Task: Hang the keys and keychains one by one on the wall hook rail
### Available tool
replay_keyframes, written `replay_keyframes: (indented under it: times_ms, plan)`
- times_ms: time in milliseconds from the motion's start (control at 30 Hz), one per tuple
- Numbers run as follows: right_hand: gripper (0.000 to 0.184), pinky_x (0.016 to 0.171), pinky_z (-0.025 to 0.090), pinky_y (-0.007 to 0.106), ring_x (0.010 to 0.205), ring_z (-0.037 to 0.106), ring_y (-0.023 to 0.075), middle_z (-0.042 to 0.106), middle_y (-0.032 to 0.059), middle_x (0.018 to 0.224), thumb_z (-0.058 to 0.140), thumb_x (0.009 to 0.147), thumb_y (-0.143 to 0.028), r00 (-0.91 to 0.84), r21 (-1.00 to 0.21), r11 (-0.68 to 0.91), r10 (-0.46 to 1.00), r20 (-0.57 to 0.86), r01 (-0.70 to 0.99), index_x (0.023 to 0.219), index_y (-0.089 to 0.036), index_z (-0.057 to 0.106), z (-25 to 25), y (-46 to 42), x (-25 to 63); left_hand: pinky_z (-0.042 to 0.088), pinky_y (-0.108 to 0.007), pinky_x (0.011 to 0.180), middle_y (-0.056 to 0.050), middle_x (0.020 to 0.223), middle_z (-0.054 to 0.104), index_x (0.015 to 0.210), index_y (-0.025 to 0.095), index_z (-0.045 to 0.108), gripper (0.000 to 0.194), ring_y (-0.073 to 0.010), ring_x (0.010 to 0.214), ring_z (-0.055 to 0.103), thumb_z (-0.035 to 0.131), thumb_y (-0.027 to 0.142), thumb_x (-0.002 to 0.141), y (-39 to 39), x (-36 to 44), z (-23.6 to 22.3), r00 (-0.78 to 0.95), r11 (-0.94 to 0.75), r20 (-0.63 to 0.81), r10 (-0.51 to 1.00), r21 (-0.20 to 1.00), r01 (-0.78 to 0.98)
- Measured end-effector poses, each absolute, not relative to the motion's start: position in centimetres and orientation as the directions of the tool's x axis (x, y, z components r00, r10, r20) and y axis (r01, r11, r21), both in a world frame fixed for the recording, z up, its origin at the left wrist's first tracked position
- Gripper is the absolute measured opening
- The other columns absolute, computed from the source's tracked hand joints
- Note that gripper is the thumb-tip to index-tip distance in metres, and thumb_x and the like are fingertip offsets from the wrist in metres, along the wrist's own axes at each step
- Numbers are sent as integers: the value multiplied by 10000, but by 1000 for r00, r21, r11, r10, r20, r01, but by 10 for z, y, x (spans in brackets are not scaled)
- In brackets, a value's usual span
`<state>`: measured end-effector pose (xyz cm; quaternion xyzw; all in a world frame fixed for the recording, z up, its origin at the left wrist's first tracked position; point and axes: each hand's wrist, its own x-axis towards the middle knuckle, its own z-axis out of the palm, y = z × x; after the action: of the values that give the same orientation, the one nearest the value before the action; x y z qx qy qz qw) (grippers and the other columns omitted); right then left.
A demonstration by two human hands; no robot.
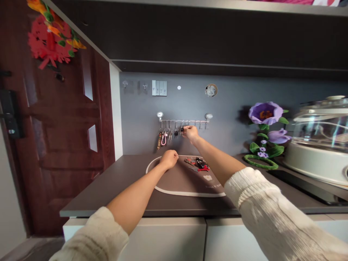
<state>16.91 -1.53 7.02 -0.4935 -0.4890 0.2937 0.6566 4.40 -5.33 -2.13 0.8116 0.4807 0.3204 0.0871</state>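
One key bunch [182, 130] | hanging at right hand [191, 134], fingertips pinched on it | left hand [169, 159] curled, grip unclear

Shiny metal rail [187, 121], matt grey countertop [108, 181], rough knit sleeves [255, 188], door [67, 145] seemingly glossy wood.

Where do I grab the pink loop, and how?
I'd pinch the bottom curve of the pink loop between thumb and finger, coming from the front. It hangs down below the rack, with the wall behind it and its curve facing you.
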Motion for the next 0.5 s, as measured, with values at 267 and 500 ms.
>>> replay_keyframes:
  times_ms: [267, 500]
  plan:
    - [111, 494, 479, 210, 511, 522, 64, 533, 5, 660, 445, 804, -119, 427, -945, 302, 843, 327, 126, 707, -144, 493, 75, -1, 166, 422, -266, 776, -75, 911, 678, 809, 182, 663, 235, -182, 874, 601, 432, 183, 770, -55, 43, -23, 359, -513, 433, 827, 317, 798]
    - [110, 488, 499, 232, 478, 527, 73, 531, 12, 619, 471, 787, -111, 470, -956, 267, 833, 293, 122, 697, -124, 532, 73, 5, 164, 424, -265, 760, -77, 937, 676, 829, 185, 666, 265, -188, 878, 602, 408, 167, 772, -57, 43, -21, 381, -514, 426, 820, 259, 817]
